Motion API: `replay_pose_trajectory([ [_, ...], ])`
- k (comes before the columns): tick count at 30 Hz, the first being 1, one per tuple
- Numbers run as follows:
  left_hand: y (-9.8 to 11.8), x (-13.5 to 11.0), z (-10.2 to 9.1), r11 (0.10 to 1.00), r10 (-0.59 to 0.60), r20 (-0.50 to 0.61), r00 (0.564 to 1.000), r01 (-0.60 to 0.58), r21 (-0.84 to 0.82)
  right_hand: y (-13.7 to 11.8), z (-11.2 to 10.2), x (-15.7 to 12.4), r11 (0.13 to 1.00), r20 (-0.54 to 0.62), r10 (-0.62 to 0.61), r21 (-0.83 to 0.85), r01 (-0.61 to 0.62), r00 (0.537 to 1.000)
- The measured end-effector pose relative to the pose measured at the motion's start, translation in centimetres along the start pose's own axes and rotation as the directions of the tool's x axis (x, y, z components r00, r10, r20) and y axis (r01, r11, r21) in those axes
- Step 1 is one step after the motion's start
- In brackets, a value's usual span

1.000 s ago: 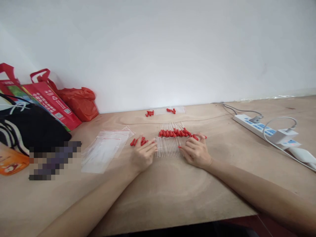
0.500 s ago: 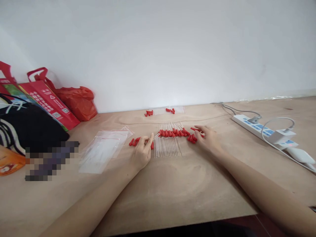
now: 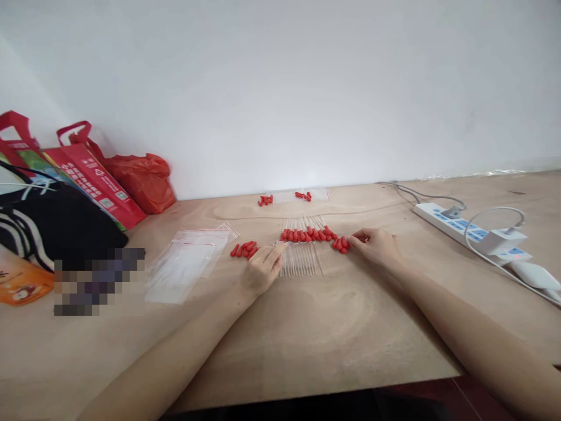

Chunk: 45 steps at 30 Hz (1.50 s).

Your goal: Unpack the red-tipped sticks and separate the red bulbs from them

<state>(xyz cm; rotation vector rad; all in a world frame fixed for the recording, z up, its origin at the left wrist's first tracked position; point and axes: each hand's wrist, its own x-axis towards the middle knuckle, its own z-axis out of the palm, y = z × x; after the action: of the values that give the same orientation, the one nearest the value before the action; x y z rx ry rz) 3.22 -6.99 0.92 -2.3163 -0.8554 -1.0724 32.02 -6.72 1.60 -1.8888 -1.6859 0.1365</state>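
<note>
My left hand (image 3: 264, 268) is closed, its fingertips at the left edge of a row of thin clear dropper tubes (image 3: 302, 261); what it pinches, if anything, is hidden. Beside its knuckles lies a small pile of red rubber bulbs (image 3: 242, 250). Above the clear tubes runs a row of droppers with red bulbs (image 3: 307, 234) on their near ends, tubes pointing away. My right hand (image 3: 377, 247) is closed in a pinch, with a bit of red rubber bulb (image 3: 363, 240) showing among the fingers. Its tips are next to another cluster of red bulbs (image 3: 340, 244).
Flat clear zip bags (image 3: 188, 263) lie on the left. Farther back, near the wall, are more red bulbs (image 3: 265, 200) and a zip bag (image 3: 286, 197). A white power strip (image 3: 451, 224) with plugs and cables is at right; shopping bags (image 3: 99, 181) and a black bag (image 3: 65, 219) stand left.
My left hand has turned over and lowered to the tubes; the clear tube seen in its fingers is no longer visible. My right hand has drawn its fingers together around the red bulb.
</note>
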Motion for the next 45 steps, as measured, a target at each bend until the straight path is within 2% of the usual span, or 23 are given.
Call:
replay_pose_trajectory([
  [7,0.4,0.2,0.2,0.996,0.048,0.065,0.997,-0.044,-0.072,-0.3,0.0,-0.2,0.997,-0.056,-0.025,-0.071,0.021,0.998],
  [12,0.5,0.1,0.0,0.977,0.011,0.146,0.989,0.021,-0.214,-0.4,0.1,-0.2,0.996,-0.047,-0.048,-0.078,0.044,0.998],
  [16,0.3,0.0,-0.2,0.974,-0.021,0.221,0.975,0.07,-0.216,-0.7,0.3,-0.5,0.994,-0.058,-0.078,-0.076,0.073,0.995],
  [24,0.5,0.0,-0.9,0.973,-0.072,0.307,0.949,0.134,-0.186,-2.5,1.8,-1.0,0.953,-0.098,-0.268,-0.174,0.249,0.958],
  [30,0.3,-0.1,-1.4,0.97,-0.094,0.403,0.91,0.175,-0.169,-4.3,3.0,0.1,0.886,-0.058,-0.38,-0.307,0.346,0.923],
  [34,-0.1,-0.1,-1.4,0.985,-0.1,0.39,0.915,0.146,-0.092,-4.7,3.5,0.6,0.86,-0.027,-0.406,-0.349,0.372,0.914],
  [37,-0.2,-0.2,-1.3,0.991,-0.104,0.382,0.918,0.129,-0.038,-4.6,3.7,0.7,0.863,-0.046,-0.415,-0.338,0.377,0.909],
  [41,-0.1,-0.2,-1.4,0.992,-0.119,0.353,0.928,0.129,-0.005,-4.3,3.1,0.2,0.898,-0.194,-0.409,-0.257,0.356,0.892],
  [43,-0.1,-0.2,-1.6,0.988,-0.149,0.316,0.937,0.153,0.012,-4.1,2.5,-0.3,0.921,-0.285,-0.387,-0.17,0.351,0.877],
  [45,-0.2,-0.2,-1.7,0.983,-0.181,0.253,0.95,0.181,0.026,-3.9,2.0,-1.0,0.927,-0.324,-0.366,-0.051,0.37,0.872],
])
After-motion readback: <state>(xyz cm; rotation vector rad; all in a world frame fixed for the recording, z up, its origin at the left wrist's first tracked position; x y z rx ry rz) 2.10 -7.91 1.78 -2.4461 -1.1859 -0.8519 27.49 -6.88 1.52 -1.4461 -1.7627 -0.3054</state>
